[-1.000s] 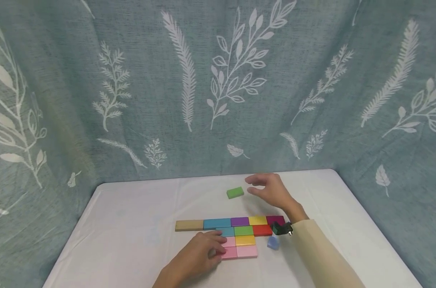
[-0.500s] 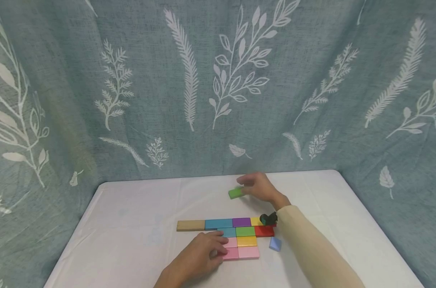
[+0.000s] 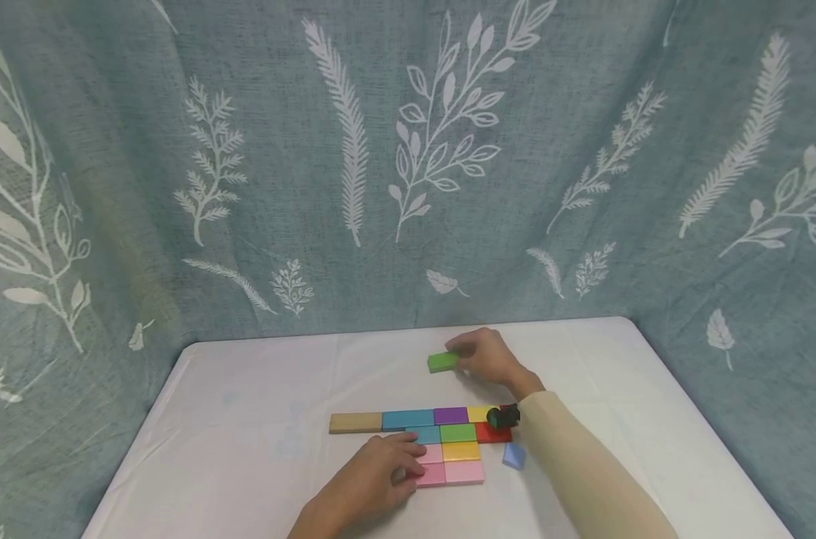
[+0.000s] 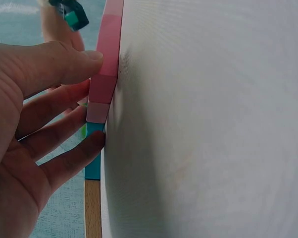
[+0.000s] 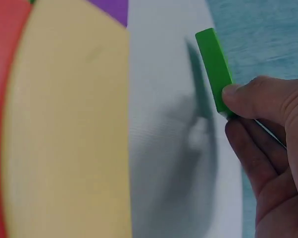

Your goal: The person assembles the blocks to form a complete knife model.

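Observation:
A green block point(image 3: 440, 363) lies beyond the rows of coloured blocks in the head view. My right hand point(image 3: 485, 356) pinches its right end, the thumb on its face in the right wrist view, where the green block point(image 5: 213, 64) casts a shadow on the white cloth. My left hand point(image 3: 374, 471) rests at the left side of the arrangement with its fingers spread. Its thumb touches a dark pink block point(image 4: 107, 49), and its other fingers lie along the ends of a light pink block point(image 4: 98, 112) and a blue block point(image 4: 93, 166).
The back row holds a wooden-coloured block point(image 3: 355, 423), then blue, purple point(image 3: 451, 415), yellow and dark red ones. In front are a green, a red point(image 3: 489, 434) and a yellow block point(image 3: 460, 451). A pale blue piece point(image 3: 513, 456) lies at the right. A patterned curtain point(image 3: 381, 284) hangs behind the table.
My right hand has moved left to the green block, and its fingers have closed on the right end. My left hand has stayed at the pink blocks.

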A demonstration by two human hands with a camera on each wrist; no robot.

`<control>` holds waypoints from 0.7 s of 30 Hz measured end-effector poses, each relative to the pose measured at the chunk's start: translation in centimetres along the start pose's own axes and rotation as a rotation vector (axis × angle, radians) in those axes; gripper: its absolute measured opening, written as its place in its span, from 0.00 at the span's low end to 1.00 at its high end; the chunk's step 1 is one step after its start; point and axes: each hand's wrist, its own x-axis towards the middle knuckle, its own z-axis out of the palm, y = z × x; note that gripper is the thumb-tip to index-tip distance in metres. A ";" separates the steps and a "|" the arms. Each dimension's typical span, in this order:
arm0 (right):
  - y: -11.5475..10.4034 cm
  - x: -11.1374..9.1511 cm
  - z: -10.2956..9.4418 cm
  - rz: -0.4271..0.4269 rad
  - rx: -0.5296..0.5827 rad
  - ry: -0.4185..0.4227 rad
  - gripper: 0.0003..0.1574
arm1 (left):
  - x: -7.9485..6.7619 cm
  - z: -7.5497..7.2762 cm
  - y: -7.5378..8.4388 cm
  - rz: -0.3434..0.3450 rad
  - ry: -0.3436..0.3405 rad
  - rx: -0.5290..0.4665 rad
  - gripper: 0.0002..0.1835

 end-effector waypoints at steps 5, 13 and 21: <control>-1.0 -2.0 -1.1 -0.004 0.011 0.021 0.19 | 0.1 0.0 -0.1 0.002 -0.001 0.008 0.08; -2.3 -7.9 -1.3 0.063 0.146 0.034 0.20 | 0.1 -0.2 -0.3 0.006 -0.003 0.017 0.08; -2.1 -13.3 0.3 0.122 0.302 0.080 0.20 | 0.1 -0.3 -0.2 0.008 0.002 0.004 0.08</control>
